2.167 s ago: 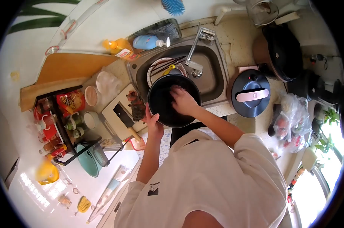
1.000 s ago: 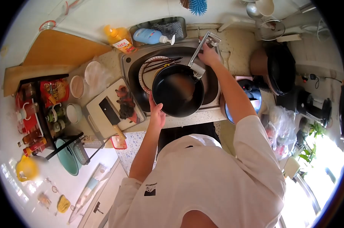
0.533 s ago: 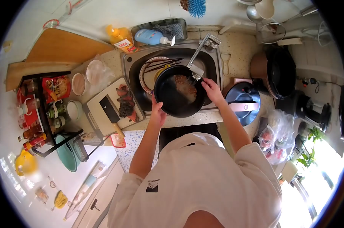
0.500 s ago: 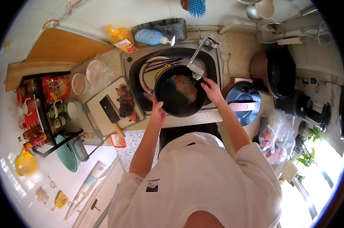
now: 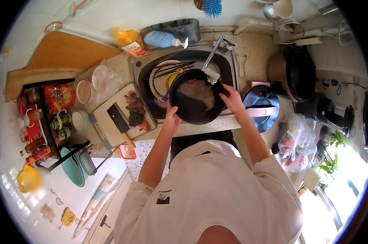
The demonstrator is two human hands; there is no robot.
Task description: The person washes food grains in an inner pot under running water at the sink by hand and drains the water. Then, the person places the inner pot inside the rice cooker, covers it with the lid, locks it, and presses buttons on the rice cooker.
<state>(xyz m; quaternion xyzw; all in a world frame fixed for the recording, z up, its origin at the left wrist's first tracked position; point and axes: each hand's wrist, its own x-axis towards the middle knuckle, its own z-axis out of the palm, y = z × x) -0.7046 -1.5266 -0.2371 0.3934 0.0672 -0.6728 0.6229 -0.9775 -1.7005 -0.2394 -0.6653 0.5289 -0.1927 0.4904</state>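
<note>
A round black pot (image 5: 192,110) is held between my two hands over the front of the sink (image 5: 228,61). My left hand (image 5: 172,118) grips its left rim, thumb on top. My right hand (image 5: 231,99) grips the right rim. Under the head of the faucet (image 5: 211,73), cloudy water with small brownish bits (image 5: 196,91) lies inside the pot. Behind it in the sink are a patterned plate (image 5: 152,79), dark chopsticks (image 5: 173,68) and something yellow (image 5: 174,77).
Left of the sink, a cutting board (image 5: 104,116) bears a knife (image 5: 119,118) and dark reddish food (image 5: 136,112). Soap bottles (image 5: 159,39) stand behind the sink. At right are a lidded cooker (image 5: 269,101), a large dark pot (image 5: 304,73) and plastic bags (image 5: 300,134).
My right hand came out of the pot, reached to the faucet, then took the right rim. Water now shows in the pot, more widely spread than half a second ago. The pot has shifted slightly right.
</note>
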